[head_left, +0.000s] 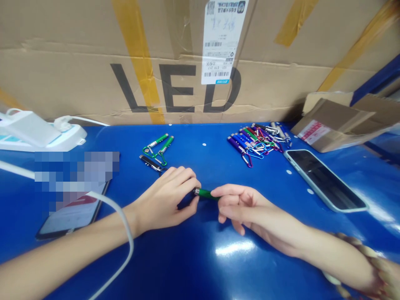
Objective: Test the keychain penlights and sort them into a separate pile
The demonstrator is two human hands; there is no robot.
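Observation:
Both my hands meet over a small green keychain flashlight (pixel 205 193) just above the blue table (pixel 193 258). My left hand (pixel 165 198) pinches its silver head end with thumb and fingertips. My right hand (pixel 242 206) grips the green body from the other side. Just beyond my left hand lie three more small flashlights (pixel 156 152), two green and one black, with carabiner clips.
A pile of several coloured flashlights with clips (pixel 258 139) lies at the back right. A phone (pixel 325 179) lies face up to the right, another phone (pixel 73 212) to the left under a white cable (pixel 125 233). A power strip (pixel 37 133), an open carton (pixel 337 118) and a big cardboard box (pixel 187 62) border the table.

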